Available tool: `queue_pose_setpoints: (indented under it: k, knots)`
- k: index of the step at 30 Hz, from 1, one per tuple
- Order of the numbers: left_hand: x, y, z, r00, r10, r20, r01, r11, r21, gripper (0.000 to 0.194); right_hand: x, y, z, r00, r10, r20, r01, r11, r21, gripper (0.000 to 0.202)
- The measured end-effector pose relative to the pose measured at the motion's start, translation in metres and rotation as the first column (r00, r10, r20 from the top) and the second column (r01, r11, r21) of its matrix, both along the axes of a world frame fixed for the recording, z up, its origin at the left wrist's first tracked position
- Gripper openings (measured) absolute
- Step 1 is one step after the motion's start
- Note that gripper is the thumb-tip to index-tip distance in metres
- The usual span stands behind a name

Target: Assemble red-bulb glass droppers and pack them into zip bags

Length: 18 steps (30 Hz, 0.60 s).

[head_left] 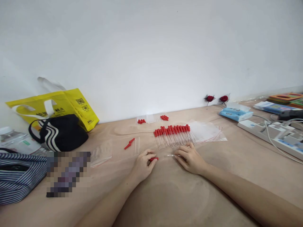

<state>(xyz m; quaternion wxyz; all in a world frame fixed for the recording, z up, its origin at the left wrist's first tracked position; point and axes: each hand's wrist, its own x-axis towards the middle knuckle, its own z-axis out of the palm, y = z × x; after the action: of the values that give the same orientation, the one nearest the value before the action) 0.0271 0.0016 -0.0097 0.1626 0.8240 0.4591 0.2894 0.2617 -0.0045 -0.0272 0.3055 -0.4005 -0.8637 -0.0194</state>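
My left hand (142,164) is closed on a red rubber dropper bulb (154,159), pinched between thumb and fingers. A thin clear dropper tube (169,155) sticks out of my right hand (191,160), whose fingers are closed around it. Its near end points left toward the bulb, with a gap between the two. Just beyond my hands lies a row of droppers (172,130), clear tubes with red bulbs on their far ends. Left of them are loose red bulbs (129,143) and a few clear tubes (136,145).
Clear plastic bags (205,130) lie right of the row, another bag (102,152) at left. Small red bulb piles (164,118) rest by the wall. A yellow bag (82,107) and black pouch (68,134) stand left; tissues (234,113) and a power strip (251,126) right.
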Motion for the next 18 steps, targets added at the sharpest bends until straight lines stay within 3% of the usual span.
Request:
queue_pose_setpoints:
  k: [4, 12, 18]
  knots:
    - [0.002, -0.001, 0.000, 0.999, -0.034, 0.008, 0.033, 0.998, 0.044, 0.018, -0.009, -0.001, -0.001, 0.999, 0.020, -0.033, -0.021, 1.000, -0.016, 0.016]
    - [0.005, -0.004, 0.002, 0.997, -0.071, -0.015, 0.071, 0.997, 0.004, 0.016, -0.021, -0.006, 0.000, 0.999, 0.007, -0.038, -0.005, 0.998, 0.055, 0.016]
    - [0.009, -0.003, 0.000, 0.999, -0.036, 0.018, 0.036, 0.999, -0.003, 0.018, -0.029, -0.011, -0.001, 0.995, 0.028, -0.093, -0.022, 0.998, 0.064, 0.018]
